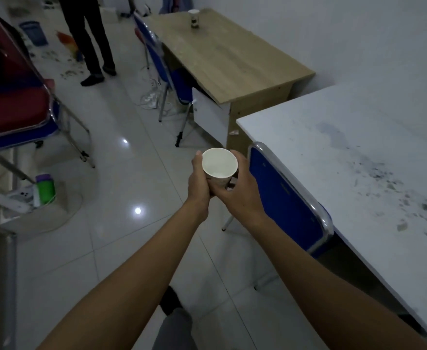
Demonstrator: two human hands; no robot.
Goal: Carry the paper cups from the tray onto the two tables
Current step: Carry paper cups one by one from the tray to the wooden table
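A white paper cup (219, 163) is held upright in front of me over the tiled floor, its mouth open and empty. My left hand (198, 181) wraps its left side and my right hand (237, 189) cups its right side and base. Another paper cup (194, 18) stands on the far end of the wooden table (232, 59). The white table (358, 152) runs along the right, with dark smudges on its top. No tray is in view.
A blue chair (288, 198) is tucked under the white table just right of my hands; another blue chair (162, 61) stands by the wooden table. A red and blue chair (15, 107), a green bottle (45, 188) and cables sit left. A person's legs (91, 39) stand far back.
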